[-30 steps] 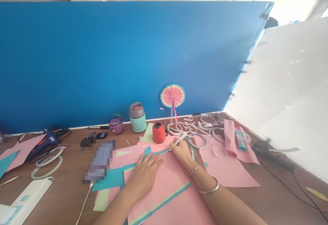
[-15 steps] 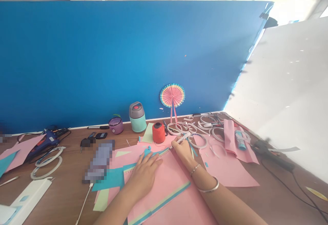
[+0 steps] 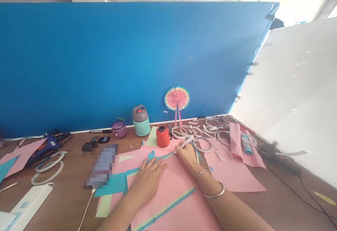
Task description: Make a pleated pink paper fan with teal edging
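The pink sheet [image 3: 171,180], banded along its edges in yellow-green and blue, lies tilted before the person, over other paper on the table. The left hand [image 3: 150,175] rests flat upon it, fingers extended and loosely spread, in the same place as a second earlier. The right hand [image 3: 187,155], its thumb and fingers pinching a white pen [image 3: 186,142], has shifted only very slightly over that second, and the slant of the pen has altered a little; the tip remains near the far banded edge, where a row of small dots shows. Whether the tip touches the paper cannot be told. The small shift, with the sheet held steady, suggests close marking along that edge, still under way. Beyond the edge stands a red thread spool [image 3: 163,137], the nearest upright obstacle, and to the right of the pen lie loops of white strip [image 3: 203,144] that could crowd the writing hand. Farther back are a teal jar [image 3: 142,127] and a pleated round fan [image 3: 177,98] against the blue partition [image 3: 105,62]. To the left, a blue paper [image 3: 113,184] projects from beside the sheet, near a pixelated phone-like object [image 3: 102,166].
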`<state>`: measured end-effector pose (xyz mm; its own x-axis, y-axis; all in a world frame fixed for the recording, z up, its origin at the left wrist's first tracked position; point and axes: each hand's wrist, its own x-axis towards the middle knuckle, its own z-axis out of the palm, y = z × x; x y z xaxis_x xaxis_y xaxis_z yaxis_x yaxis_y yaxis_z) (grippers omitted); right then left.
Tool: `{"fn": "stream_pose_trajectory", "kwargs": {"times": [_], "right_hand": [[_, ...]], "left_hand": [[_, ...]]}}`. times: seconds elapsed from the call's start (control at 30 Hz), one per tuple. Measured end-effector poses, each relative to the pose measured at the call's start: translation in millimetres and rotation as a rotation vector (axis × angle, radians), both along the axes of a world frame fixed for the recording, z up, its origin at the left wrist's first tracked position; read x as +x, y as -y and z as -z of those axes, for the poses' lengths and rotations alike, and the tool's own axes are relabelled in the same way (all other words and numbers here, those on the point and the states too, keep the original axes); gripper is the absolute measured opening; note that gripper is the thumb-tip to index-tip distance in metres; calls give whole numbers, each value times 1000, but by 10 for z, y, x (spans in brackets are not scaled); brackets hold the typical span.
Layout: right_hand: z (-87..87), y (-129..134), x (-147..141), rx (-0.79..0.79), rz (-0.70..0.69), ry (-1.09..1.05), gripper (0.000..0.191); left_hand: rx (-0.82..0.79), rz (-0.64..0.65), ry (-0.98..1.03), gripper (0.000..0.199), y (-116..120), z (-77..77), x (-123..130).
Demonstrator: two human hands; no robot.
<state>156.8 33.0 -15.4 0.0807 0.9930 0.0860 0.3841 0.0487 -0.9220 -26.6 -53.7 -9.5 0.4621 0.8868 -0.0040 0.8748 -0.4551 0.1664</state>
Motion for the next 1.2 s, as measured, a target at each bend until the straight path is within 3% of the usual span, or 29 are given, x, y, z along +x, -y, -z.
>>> {"fn": "stream_pose_trajectory", "kwargs": {"times": [0.37,0.57,0.67,0.77,0.97,1.1,1.2], "right_hand": [[36,-6,11,26,17,-137,15],[10,-32,48,57,59,-452,14],[-54,11,14,42,26,-485,21],[-146,64,-6,36,-73,-411,27],[-303,63,121,-255,-624,-113,28],[-351,63,215,-433,-656,-77,30],[-304,140,239,-484,-603,-204,35]], "left_hand": [[0,1,8,66,9,7,-6],[75,-71,57,62,-13,56,-124],[122,-97,83,59,-37,75,-192],[175,-82,128,56,-59,91,-216],[305,-47,201,53,-110,118,-244],[293,-108,221,56,-6,-64,-177],[61,-40,224,54,213,-248,18]]}}
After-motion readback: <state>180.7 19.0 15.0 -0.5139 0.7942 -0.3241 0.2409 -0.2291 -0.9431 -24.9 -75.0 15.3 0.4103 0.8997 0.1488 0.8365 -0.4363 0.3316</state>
